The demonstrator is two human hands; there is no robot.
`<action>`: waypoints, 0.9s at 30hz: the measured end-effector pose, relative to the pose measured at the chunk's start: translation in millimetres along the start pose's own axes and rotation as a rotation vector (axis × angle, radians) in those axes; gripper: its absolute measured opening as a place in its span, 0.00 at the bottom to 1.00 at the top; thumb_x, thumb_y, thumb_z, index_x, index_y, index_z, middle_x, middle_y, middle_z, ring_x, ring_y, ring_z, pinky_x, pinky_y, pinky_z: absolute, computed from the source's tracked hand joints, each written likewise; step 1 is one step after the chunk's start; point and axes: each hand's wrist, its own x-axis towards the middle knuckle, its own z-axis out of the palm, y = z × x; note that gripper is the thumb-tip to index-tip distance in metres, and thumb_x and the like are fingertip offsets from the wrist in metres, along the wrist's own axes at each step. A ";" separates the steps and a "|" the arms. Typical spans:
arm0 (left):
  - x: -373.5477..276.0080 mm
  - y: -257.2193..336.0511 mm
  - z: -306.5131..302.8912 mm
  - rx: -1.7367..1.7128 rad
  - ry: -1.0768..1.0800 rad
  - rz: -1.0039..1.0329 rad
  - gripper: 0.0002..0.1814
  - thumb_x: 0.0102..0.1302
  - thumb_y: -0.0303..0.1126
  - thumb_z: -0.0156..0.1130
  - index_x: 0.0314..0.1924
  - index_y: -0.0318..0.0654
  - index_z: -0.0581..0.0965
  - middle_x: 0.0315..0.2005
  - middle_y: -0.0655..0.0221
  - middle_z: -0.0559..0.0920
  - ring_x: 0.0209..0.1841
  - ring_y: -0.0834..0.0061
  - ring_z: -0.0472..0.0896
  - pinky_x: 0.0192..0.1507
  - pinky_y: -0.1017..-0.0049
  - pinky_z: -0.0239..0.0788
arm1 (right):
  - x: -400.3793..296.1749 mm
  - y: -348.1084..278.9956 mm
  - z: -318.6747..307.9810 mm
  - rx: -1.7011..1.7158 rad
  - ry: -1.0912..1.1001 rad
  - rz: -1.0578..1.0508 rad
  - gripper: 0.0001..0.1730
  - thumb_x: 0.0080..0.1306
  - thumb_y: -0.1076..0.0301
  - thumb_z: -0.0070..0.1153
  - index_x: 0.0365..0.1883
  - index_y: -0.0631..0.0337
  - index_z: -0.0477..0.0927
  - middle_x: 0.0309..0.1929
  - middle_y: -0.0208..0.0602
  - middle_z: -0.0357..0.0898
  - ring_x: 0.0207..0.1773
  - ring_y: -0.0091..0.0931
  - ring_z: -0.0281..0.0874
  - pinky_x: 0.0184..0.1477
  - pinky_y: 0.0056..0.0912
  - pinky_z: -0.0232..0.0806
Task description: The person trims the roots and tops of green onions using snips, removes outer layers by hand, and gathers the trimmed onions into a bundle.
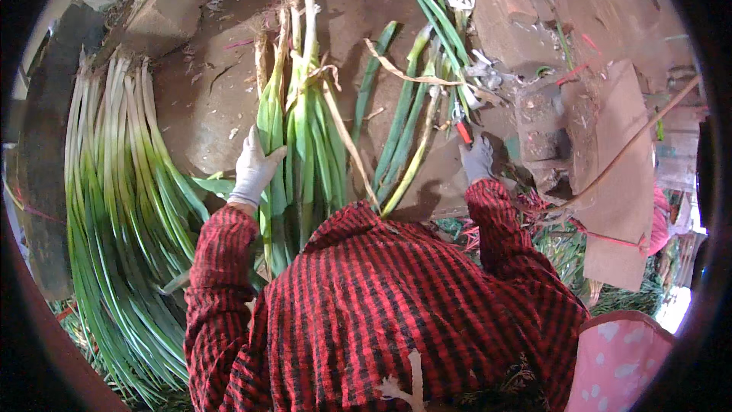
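Note:
My left hand (254, 170), in a white glove, rests against the left edge of a group of green onions (311, 120). Its thumb lies over the leaves and its fingers point away from me, spread apart. These onions have pale stalks and dry roots at the far end. My right hand (478, 160), also gloved, is at a small tool with a red handle (464, 133), perhaps a knife. The handle's near end meets the fingertips; whether they grip it is unclear. Loose green leaves (403, 117) and a dry, tan leaf strip (400, 72) lie between my hands.
A large row of green onions (123, 183) lies at the left. Blocks, one a pale stone-like block (166, 6), stand at the back left. Peelings (486, 71) litter the right side. A cardboard strip (620, 183) and a thin stick (635, 126) are farther right, near pink fabric (623, 360).

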 end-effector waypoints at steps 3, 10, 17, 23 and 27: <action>4.6 22.0 24.2 0.050 0.108 0.018 0.43 0.59 0.44 0.67 0.68 0.34 0.59 0.54 0.44 0.74 0.53 0.43 0.77 0.54 0.55 0.70 | 19.2 4.4 3.7 0.147 -0.137 -0.078 0.34 0.57 0.53 0.66 0.59 0.59 0.72 0.59 0.54 0.72 0.59 0.51 0.72 0.57 0.52 0.67; 27.4 97.9 72.4 -0.049 0.062 0.013 0.39 0.56 0.44 0.68 0.64 0.37 0.65 0.52 0.44 0.76 0.55 0.43 0.76 0.56 0.55 0.69 | 57.8 2.4 -16.5 0.494 -0.347 -0.249 0.20 0.58 0.60 0.64 0.45 0.62 0.80 0.38 0.52 0.83 0.42 0.46 0.82 0.46 0.47 0.73; 19.6 196.6 103.0 0.349 0.494 0.274 0.40 0.56 0.44 0.70 0.66 0.41 0.65 0.50 0.51 0.77 0.56 0.45 0.74 0.57 0.55 0.69 | 14.3 68.8 -9.9 0.260 -0.277 -0.285 0.25 0.55 0.58 0.67 0.46 0.60 0.75 0.38 0.52 0.83 0.44 0.49 0.81 0.49 0.53 0.71; 11.2 224.3 146.9 0.348 0.095 -0.085 0.39 0.48 0.46 0.76 0.57 0.35 0.72 0.44 0.49 0.81 0.51 0.51 0.80 0.52 0.59 0.74 | 12.5 71.7 -30.5 -0.094 0.063 -0.387 0.31 0.49 0.53 0.72 0.47 0.56 0.75 0.53 0.41 0.76 0.57 0.40 0.74 0.53 0.50 0.67; 32.8 207.7 131.5 0.197 0.055 -0.004 0.21 0.53 0.40 0.69 0.44 0.35 0.79 0.36 0.51 0.84 0.44 0.48 0.82 0.48 0.59 0.74 | 35.8 80.3 -13.9 0.037 -0.105 -0.364 0.28 0.49 0.56 0.72 0.43 0.60 0.75 0.48 0.43 0.75 0.55 0.44 0.73 0.50 0.51 0.68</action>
